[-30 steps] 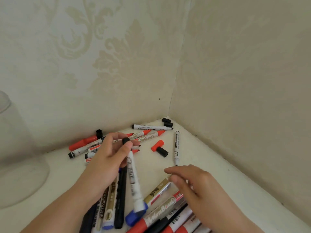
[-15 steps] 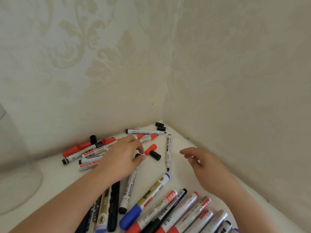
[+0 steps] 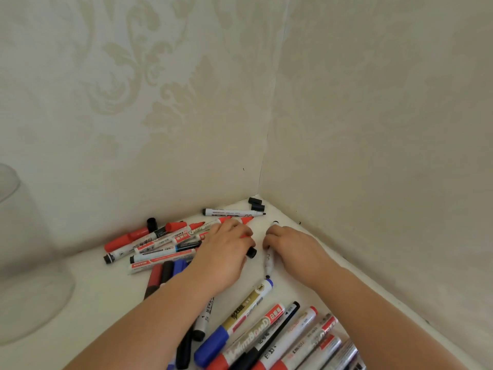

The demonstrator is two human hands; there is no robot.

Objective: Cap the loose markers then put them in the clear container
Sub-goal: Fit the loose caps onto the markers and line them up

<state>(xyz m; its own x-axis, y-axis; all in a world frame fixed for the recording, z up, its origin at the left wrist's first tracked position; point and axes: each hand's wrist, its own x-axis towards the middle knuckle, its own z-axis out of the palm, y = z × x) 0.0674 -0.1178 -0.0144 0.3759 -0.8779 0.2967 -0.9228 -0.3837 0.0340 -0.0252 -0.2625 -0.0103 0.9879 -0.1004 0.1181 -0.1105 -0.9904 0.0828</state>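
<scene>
Loose markers and caps lie on a white surface in a wall corner. My left hand (image 3: 226, 255) curls over a red cap (image 3: 244, 236) and a black cap (image 3: 251, 252); the black cap pokes out under its fingertips. My right hand (image 3: 292, 247) curls its fingers round a white marker (image 3: 268, 264) whose bare black tip points toward me. The clear container (image 3: 16, 236) stands at the far left, away from both hands. A white uncapped marker (image 3: 232, 211) lies by the back wall, next to two black caps (image 3: 256, 204) in the corner.
A heap of red, black and blue markers (image 3: 160, 247) lies behind and left of my left hand. A row of several capped markers (image 3: 266, 327) lies close to me. Wallpapered walls close off the back and the right side.
My left hand let go of the blue-capped marker and moved forward onto the red and black caps. My right hand moved forward and closed over the white marker.
</scene>
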